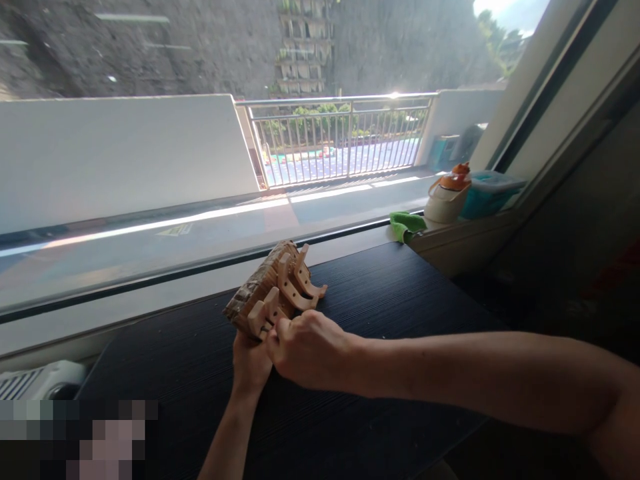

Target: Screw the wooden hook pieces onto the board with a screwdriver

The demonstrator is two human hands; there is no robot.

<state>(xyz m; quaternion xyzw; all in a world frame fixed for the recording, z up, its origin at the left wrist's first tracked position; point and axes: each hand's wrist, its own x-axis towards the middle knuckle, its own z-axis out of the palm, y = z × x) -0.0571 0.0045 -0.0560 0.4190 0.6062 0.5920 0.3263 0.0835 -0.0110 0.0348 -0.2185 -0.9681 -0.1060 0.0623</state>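
Observation:
A brown wooden craft piece (260, 281) is held tilted above the dark table, its back rough like bark or weave. Pale curved wooden pieces (290, 287) with small holes stand out from its right side. From below, my left hand (250, 363) supports the lower end, its fingers mostly hidden behind the piece. My right hand (313, 350) is closed in a pinch against the lower pale parts. What sits between its fingertips is too small and covered to make out.
The black table (380, 300) meets a window sill. A green cloth (407, 225), a cream bottle with an orange top (447, 200) and a teal tub (487, 197) are at the right. A white slatted appliance (47, 383) stands at left, near a blurred-out patch.

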